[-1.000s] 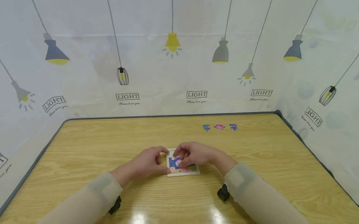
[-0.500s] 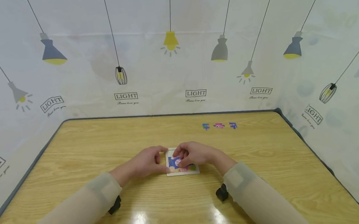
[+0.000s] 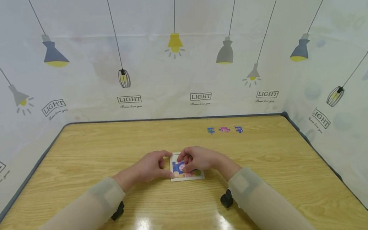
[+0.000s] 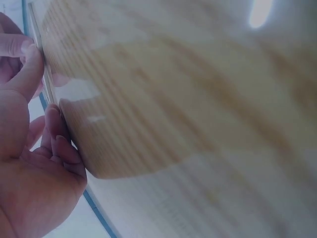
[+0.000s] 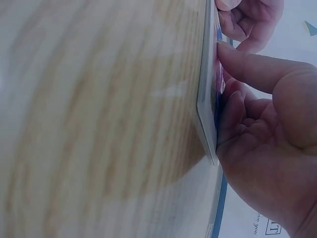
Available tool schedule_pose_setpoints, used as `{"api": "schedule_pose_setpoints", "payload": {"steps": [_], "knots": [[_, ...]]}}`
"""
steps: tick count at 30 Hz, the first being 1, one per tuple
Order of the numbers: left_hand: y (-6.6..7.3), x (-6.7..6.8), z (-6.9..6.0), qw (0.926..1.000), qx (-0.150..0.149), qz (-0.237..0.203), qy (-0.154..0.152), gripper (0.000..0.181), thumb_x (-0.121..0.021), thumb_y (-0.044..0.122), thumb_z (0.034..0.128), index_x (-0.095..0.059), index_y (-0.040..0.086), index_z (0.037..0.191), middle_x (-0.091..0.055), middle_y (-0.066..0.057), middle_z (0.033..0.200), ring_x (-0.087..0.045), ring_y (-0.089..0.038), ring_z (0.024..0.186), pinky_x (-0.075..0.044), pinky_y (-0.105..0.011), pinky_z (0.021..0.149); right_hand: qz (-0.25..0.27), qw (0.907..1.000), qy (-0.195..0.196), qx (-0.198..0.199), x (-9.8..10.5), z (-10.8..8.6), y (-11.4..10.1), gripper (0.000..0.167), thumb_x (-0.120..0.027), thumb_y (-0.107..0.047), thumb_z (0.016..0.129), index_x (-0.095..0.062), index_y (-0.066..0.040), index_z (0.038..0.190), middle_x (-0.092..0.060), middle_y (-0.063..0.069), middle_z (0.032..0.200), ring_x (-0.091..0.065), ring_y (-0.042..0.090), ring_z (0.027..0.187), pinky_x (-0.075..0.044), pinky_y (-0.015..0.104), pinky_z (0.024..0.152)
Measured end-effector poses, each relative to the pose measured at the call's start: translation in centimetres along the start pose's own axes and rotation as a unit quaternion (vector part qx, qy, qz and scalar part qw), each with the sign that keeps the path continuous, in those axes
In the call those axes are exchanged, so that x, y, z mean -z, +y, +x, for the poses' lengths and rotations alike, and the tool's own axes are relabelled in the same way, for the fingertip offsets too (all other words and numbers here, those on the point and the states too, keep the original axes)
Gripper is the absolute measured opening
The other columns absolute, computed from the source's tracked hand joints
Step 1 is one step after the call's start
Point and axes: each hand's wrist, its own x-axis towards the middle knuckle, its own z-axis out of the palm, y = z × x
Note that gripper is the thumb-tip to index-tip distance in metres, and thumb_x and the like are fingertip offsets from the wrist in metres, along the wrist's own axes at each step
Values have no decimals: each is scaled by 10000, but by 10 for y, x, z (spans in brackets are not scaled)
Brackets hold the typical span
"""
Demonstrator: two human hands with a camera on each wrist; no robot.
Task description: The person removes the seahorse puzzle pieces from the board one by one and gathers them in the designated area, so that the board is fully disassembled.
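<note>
A small jigsaw puzzle tray (image 3: 188,179) with a pale rim lies on the table in the head view. My left hand (image 3: 150,166) holds its left side, thumb at the near corner and index finger at the far one. Over the tray, my right hand (image 3: 203,157) has curled fingers and pinches a blue and pink puzzle piece (image 3: 176,167), partly hidden by the hand. In the right wrist view the right thumb (image 5: 247,64) touches the picture surface inside the tray (image 5: 204,99). Pink, tan and green picture parts show along the near rim.
Three loose puzzle pieces lie in a row at the back right: a blue-green one (image 3: 210,130), a pink one (image 3: 224,129) and a blue one (image 3: 238,129). The wooden table (image 3: 109,141) has a dark edge and meets a lamp-printed wall cloth (image 3: 155,67).
The head view has shifted slightly. Both hands stay at the tray in nearly the same pose, and the loose pieces lie where they were.
</note>
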Motion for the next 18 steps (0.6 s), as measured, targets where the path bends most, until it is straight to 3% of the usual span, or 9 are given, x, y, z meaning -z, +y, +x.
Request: {"api": "schedule_pose_setpoints", "payload": {"steps": [5, 10, 18], "knots": [[-1, 0, 0, 10000, 1, -7, -6, 782, -892, 373, 943, -560, 8, 1549, -598, -21, 912, -529, -151, 825, -433, -316, 752, 16, 10000, -28, 84, -1, 0, 0, 320, -765, -101, 1023, -681, -89, 1331, -617, 48, 1063, -567, 180, 971, -475, 298, 865], [-2, 0, 0, 10000, -36, 23, 6, 787, -891, 379, 943, -557, 13, 1554, -604, -24, 916, -532, -154, 826, -436, -322, 758, -39, 9996, -139, 235, -2, -1, -1, 425, -733, -71, 1033, -669, -173, 1440, -586, 58, 1050, -556, 206, 943, -472, 334, 840], [-1, 1, -1, 10000, 0, 13, -6, 788, -889, 388, 941, -558, 23, 1557, -601, -27, 915, -536, -162, 828, -442, -329, 762, -135, 9994, -259, 167, -1, 1, -4, 357, -720, -58, 1031, -676, -159, 1371, -552, 47, 1026, -540, 203, 943, -445, 327, 829]]}}
